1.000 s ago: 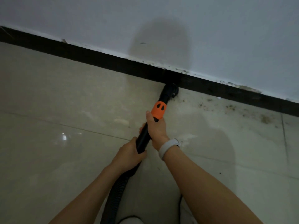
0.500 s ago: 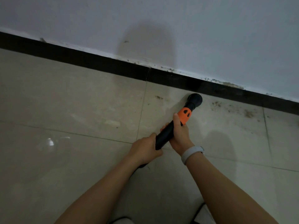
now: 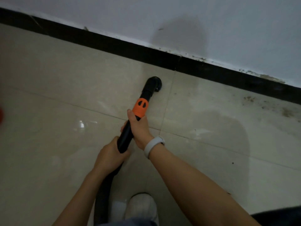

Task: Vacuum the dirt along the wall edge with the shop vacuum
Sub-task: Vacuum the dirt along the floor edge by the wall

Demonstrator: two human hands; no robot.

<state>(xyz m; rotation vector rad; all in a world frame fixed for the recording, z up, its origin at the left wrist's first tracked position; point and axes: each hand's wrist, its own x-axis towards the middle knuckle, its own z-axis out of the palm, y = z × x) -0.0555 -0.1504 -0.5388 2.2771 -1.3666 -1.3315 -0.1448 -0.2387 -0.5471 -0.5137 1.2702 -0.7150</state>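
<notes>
1. Since 0.5 s ago, your nozzle (image 3: 154, 83) has swung left, off the dirty stretch, and now sits on the floor tile (image 3: 65, 79) near the black baseboard (image 3: 114, 44) but not touching it.
2. Your right hand (image 3: 139, 126) is wrapped around the black wand (image 3: 125, 136) just below the orange collar (image 3: 140, 107), thumb laid up along the tube; your left hand (image 3: 110, 154) is clenched around the wand's lower end, where the hose (image 3: 104, 193) starts.
3. Most visible dirt (image 3: 267, 105) lies well to the right, on the tile along the baseboard, with more grime (image 3: 260, 75) on the baseboard's top edge. Keep drifting left and you likely miss both.
4. Your nozzle is off the wall line, so crumbs tight in the corner could stay behind. Push it flush.
5. Your hose runs down past your shoe (image 3: 143, 207); step forward carelessly and you may tread on it or trip.
6. Sweeping fast to the right could scatter loose bits rather than lift them.
</notes>
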